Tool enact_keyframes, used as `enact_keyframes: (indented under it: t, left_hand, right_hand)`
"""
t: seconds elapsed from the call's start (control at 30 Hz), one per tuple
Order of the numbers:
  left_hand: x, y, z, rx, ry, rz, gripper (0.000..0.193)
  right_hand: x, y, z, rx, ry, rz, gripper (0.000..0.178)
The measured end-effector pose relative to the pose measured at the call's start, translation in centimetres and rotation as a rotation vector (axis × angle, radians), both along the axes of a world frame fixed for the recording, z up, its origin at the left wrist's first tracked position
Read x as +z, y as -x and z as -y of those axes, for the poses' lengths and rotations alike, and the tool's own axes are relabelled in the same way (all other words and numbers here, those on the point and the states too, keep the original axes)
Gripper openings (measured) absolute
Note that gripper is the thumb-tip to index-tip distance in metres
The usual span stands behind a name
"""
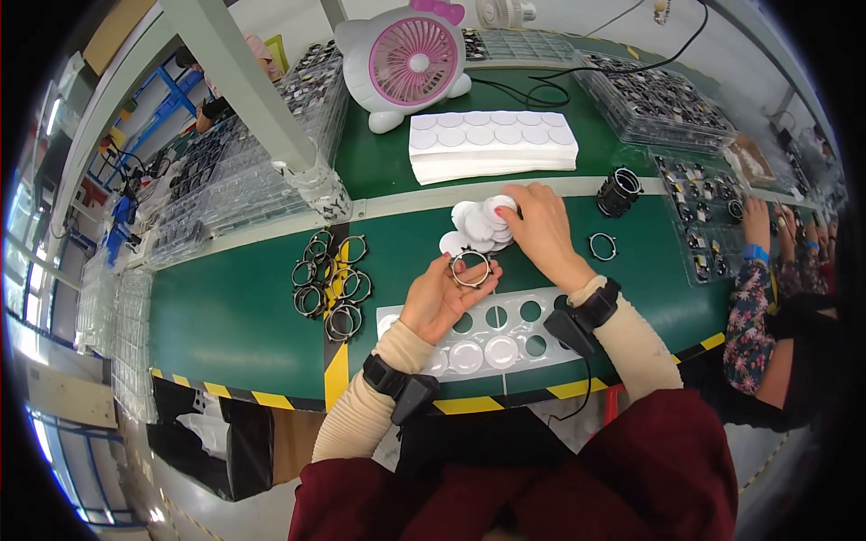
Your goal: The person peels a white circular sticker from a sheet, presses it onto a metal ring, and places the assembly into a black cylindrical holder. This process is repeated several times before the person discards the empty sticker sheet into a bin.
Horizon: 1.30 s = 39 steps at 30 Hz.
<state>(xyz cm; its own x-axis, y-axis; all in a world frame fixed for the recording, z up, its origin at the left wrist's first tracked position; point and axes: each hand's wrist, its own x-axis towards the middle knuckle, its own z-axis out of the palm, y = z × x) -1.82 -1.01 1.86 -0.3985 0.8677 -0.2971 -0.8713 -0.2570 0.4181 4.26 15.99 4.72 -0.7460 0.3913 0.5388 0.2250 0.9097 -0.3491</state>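
Observation:
My left hand (439, 298) is turned palm up and holds a thin round ring (488, 274) with small tabs between thumb and fingers. Just beyond it lies a loose heap of white round discs (474, 222). Over the heap's right side, my right hand (545, 227) pinches a white disc (498, 207) with thumb and fingertips. Beneath both forearms lies a pale sheet (481, 335) with round cut-outs; white discs sit in several of its near-row places. My right wrist hides its right part.
Several rings (344, 322) lie piled at the left on striped tape. At the right are a single ring (592, 245) and a black ring stack (619, 193). Behind stand a disc-sticker sheet stack (492, 159), a fan (383, 63) and parts trays (654, 99). A co-worker's hand (756, 223) is far right.

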Motion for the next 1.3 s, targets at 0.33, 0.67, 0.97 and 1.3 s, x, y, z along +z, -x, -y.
enact_keyframes:
  t: [0.33, 0.67, 0.97, 1.3]
  left_hand:
    - [0.5, -1.3, 0.1, -0.353, 0.016, -0.083, 0.039]
    - [0.0, -0.9, 0.3, -0.342, 0.012, -0.148, 0.041]
    - [0.5, 1.0, 0.4, 0.220, 0.247, -0.758, 0.044]
    - [0.0, 2.1, -4.7, -0.180, 0.575, -2.271, 0.106]
  right_hand:
    - [-0.4, -8.8, 1.5, 0.310, 0.112, -0.011, 0.040]
    - [-0.6, -13.3, -9.0, 0.224, 0.031, 0.275, 0.043]
    - [-0.3, -9.4, -3.3, 0.201, 0.895, 0.052, 0.057]
    - [-1.4, -3.3, -3.2, 0.305, 1.822, -0.190, 0.058]
